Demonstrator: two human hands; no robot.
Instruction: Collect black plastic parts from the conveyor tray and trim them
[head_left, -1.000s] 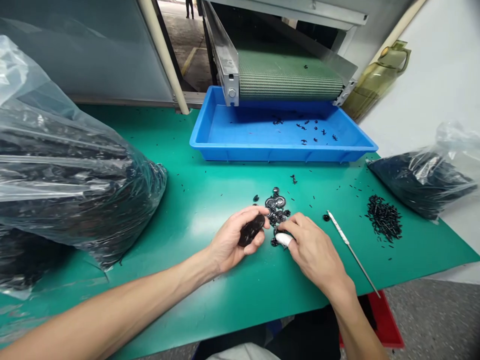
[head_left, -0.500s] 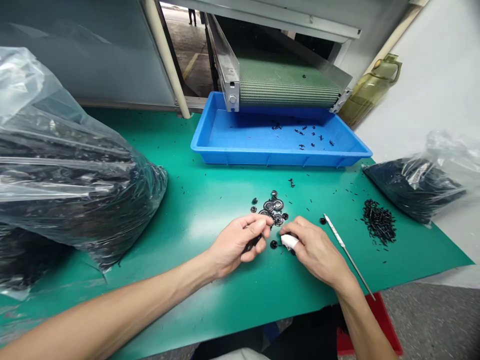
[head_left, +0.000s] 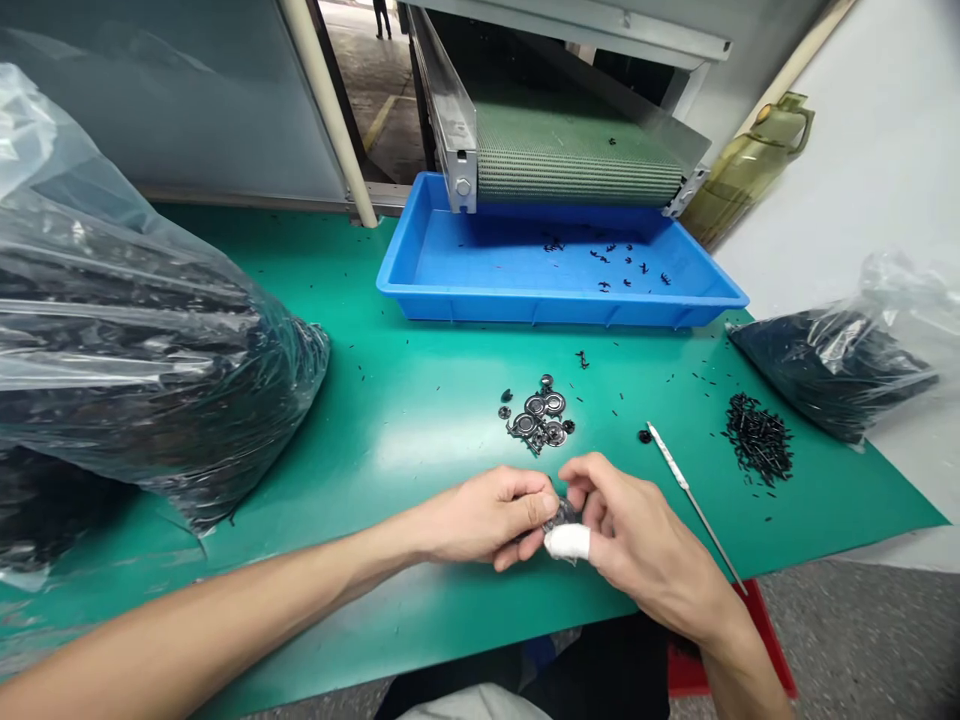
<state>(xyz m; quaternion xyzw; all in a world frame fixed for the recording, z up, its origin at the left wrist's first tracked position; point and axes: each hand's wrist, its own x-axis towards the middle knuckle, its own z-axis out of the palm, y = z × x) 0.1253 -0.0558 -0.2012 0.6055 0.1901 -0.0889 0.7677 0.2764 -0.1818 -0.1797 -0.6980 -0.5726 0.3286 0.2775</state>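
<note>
At the left end of the counter (head_left: 360, 450) stands a big clear bag (head_left: 150, 340), full of dark pieces. To the right of it, near the middle of the near edge, the left hand (head_left: 502, 520) has its fingers closed on a dark piece (head_left: 564, 513), which is held just above the counter. Farther from this edge lies a loose group of black parts (head_left: 527, 423), some with shiny rings. At the far edge is a blue tray (head_left: 555, 308) with small black bits inside, under the end of a green conveyor (head_left: 577, 160).

The right hand (head_left: 637, 530), with white wrapping (head_left: 568, 541) on its thumb, is bent around the same piece — I cannot tell if its fingers grip it. Beyond this hand lies a round black part (head_left: 644, 437), just beside a thin tool (head_left: 670, 462) that points to the near edge. Toward the right corner there is a pile of black rods (head_left: 759, 442) — and next to it, a smaller bag (head_left: 832, 370).
</note>
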